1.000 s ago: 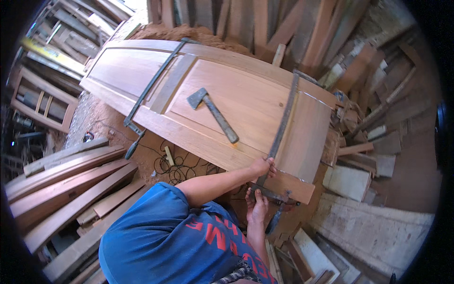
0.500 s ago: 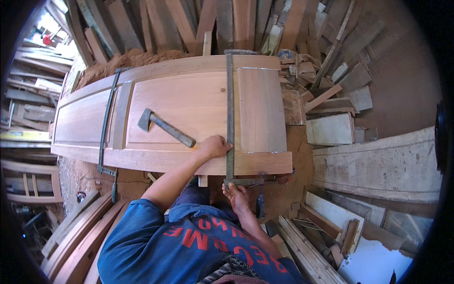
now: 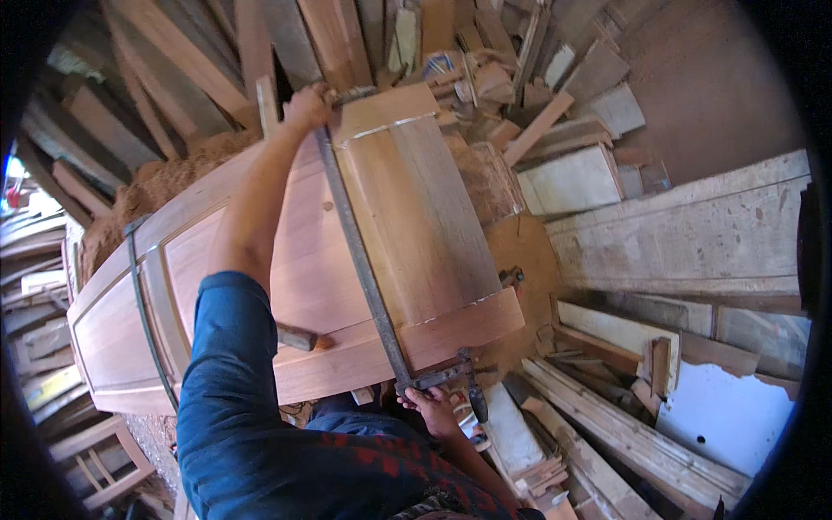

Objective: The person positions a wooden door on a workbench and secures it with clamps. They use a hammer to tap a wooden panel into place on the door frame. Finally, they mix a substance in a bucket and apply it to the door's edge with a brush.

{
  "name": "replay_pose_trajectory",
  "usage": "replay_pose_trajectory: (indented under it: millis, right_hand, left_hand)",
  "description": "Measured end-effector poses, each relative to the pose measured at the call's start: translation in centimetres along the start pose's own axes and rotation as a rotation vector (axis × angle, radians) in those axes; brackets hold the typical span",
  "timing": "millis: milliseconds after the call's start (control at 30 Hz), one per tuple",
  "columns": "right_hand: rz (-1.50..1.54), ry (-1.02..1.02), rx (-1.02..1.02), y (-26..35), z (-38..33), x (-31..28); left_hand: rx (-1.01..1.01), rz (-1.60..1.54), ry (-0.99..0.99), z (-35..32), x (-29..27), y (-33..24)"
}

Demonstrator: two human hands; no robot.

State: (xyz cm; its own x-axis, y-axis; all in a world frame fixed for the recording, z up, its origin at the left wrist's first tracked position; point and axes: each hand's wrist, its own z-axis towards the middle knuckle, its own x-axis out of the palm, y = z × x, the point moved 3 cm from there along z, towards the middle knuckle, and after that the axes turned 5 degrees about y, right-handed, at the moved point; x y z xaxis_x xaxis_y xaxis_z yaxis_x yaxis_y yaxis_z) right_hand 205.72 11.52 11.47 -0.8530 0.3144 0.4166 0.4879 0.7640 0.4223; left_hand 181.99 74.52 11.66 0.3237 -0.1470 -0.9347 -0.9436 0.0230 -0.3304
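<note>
A long bar clamp (image 3: 360,251) lies across the wooden panel door (image 3: 407,208), spanning its width near the right end. Out at the door's far edge, my left hand (image 3: 309,106) is closed around the clamp's far end, beside its jaw. Below the near edge, my right hand (image 3: 429,409) grips the clamp's near end, by the screw and its dark handle (image 3: 477,404). My left arm covers most of a hatchet (image 3: 296,337) on the door; only its handle end shows. A second bar clamp (image 3: 149,312) crosses the door farther left.
Planks (image 3: 191,56) lean behind the door above a heap of sawdust (image 3: 165,178). Offcuts (image 3: 494,82) are piled beyond its right end. At the right lie a long pale board (image 3: 685,234), a stack of timber strips (image 3: 624,425) and a white panel (image 3: 719,416).
My left hand has moved from the middle of the clamp bar to its far end, and the arm now reaches across the door over the hatchet. My right hand stays at the near end. The view has tilted.
</note>
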Motion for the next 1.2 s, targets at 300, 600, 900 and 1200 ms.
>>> replay_pose_trajectory:
  millis: [300,600,900,1200]
  right_hand:
    - [-0.075,0.029,0.033,-0.8,-0.4,-0.8]
    - [-0.027,-0.013,0.041,-3.1,0.0,0.3]
    - [0.014,-0.057,0.023,-3.9,1.3,-0.6]
    - [0.03,-0.137,-0.065,-1.6,2.0,-0.7]
  left_hand:
    - [0.299,-0.137,0.41,10.0,7.5,2.7]
    - [0.262,-0.076,0.493,11.4,7.0,1.6]
    - [0.241,-0.044,0.538,11.2,7.6,2.4]
    - [0.269,-0.136,0.517,14.1,8.7,2.6]
